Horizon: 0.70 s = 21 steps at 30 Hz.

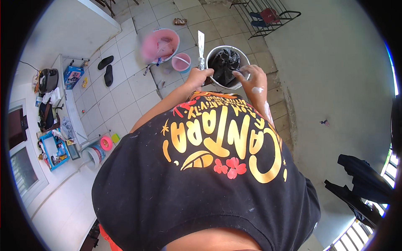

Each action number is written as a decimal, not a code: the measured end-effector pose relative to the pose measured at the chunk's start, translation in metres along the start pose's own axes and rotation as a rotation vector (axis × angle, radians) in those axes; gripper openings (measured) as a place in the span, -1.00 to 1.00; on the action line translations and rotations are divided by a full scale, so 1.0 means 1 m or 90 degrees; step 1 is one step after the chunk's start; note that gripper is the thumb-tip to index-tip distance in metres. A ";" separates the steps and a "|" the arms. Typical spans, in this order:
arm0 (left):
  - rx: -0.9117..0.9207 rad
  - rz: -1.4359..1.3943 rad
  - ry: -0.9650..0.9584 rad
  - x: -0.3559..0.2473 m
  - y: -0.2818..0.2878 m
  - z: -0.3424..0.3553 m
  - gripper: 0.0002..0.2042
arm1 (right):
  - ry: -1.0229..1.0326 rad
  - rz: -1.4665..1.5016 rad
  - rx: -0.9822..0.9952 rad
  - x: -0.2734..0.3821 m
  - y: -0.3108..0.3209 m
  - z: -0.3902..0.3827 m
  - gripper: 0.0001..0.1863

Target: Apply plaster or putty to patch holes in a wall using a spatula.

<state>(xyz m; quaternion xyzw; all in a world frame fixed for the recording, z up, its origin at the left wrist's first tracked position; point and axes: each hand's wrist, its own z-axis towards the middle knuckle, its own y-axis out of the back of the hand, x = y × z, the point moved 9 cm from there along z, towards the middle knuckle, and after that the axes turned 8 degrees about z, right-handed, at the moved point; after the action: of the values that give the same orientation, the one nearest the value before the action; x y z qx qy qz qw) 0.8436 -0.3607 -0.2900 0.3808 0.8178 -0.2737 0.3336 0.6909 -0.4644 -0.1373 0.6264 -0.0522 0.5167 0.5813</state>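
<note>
A white bucket (208,53) is in front of me, with a black plastic bag (225,62) bunched up inside it. My left hand (198,78) is closed at the bucket's left edge, its thumb against the rim. Upright in that hand is a putty knife (201,47), its narrow blade coated white. On the bucket's right side, my right hand (252,79) reaches over the rim. Its thumb and fingers pinch the bag's gathered plastic. White smears mark the back of this hand and the forearm.
Beyond the bucket, left, stand a large pink basin (176,42) and a small pink pail (181,62). Black slippers (108,75) lie on the tiles. A cluttered shelf (71,113) runs along the left wall; a metal rack (289,16) stands far right.
</note>
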 end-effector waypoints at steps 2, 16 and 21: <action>0.002 0.013 -0.005 -0.002 0.001 -0.002 -0.84 | 0.065 -0.109 -0.058 0.010 -0.012 -0.003 -0.70; 0.035 -0.047 0.028 0.029 0.002 0.028 -0.88 | 0.180 0.046 -0.131 0.034 0.004 -0.015 -0.87; -0.006 0.110 -0.055 -0.010 -0.005 -0.007 -0.86 | 0.072 -0.199 -0.099 0.013 0.001 0.000 -0.77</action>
<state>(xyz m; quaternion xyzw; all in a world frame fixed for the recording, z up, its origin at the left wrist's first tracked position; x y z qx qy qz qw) 0.8417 -0.3626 -0.2770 0.4359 0.7679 -0.2567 0.3929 0.6968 -0.4580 -0.1275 0.5499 0.0389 0.4487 0.7034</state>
